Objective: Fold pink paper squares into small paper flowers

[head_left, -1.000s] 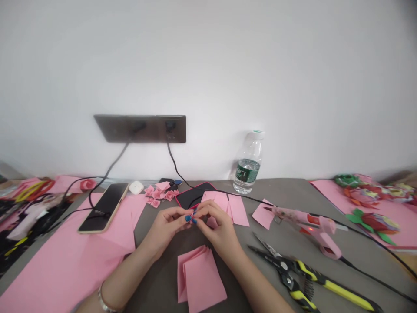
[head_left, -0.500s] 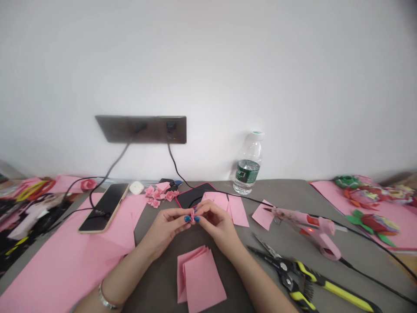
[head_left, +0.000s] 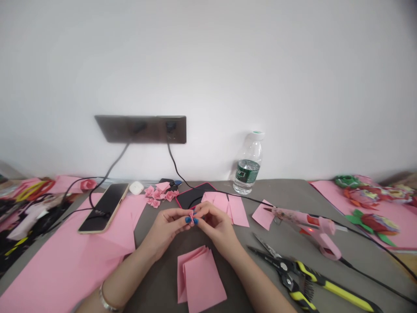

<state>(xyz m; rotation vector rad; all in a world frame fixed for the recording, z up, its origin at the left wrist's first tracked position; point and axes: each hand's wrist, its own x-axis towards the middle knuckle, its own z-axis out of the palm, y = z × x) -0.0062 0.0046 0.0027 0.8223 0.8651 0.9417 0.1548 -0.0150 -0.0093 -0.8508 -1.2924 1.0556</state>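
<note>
Thumbs [head_left: 188,220] drawn closer, hands [head_left: 166,227] [head_left: 216,223] pinching pink paper [head_left: 191,215]

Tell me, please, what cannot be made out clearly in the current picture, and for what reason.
- Head view, hidden: the full shape of the pink paper piece, mostly covered by the left hand and the right hand.
- Head view, cut off: one handle of the shears, by the bottom edge.
- Head view, too small: the lettering on the bottle label.

We see a dark socket panel [head_left: 152,129] on the white wall [head_left: 208,65], a green-labelled bottle [head_left: 248,171] and, leftward, a phone [head_left: 104,208].
</note>
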